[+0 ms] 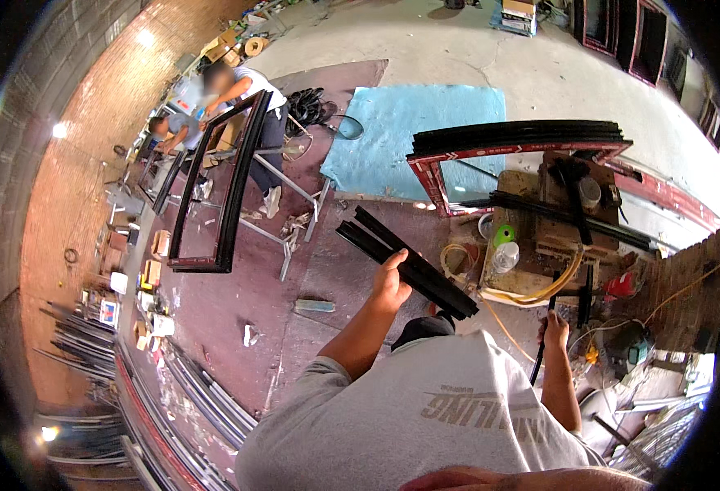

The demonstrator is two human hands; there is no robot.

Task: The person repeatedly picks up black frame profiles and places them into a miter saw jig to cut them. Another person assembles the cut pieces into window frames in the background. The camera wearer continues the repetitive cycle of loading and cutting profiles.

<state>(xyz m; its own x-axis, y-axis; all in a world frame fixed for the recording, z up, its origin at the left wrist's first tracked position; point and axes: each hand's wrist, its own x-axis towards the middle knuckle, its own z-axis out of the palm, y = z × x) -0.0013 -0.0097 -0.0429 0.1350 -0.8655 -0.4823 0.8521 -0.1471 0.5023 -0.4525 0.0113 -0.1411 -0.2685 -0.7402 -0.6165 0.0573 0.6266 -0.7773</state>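
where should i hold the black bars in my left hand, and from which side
Likely best around the middle of the black bars, coming from the near left, where the left hand grips: they are long and straight, so a mid-length hold should balance both protruding ends.

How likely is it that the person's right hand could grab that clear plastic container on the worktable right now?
Probably not as things stand: the right hand looks fairly near, but it is holding a thin black strip, and a yellow hose curves between it and the clear plastic container.
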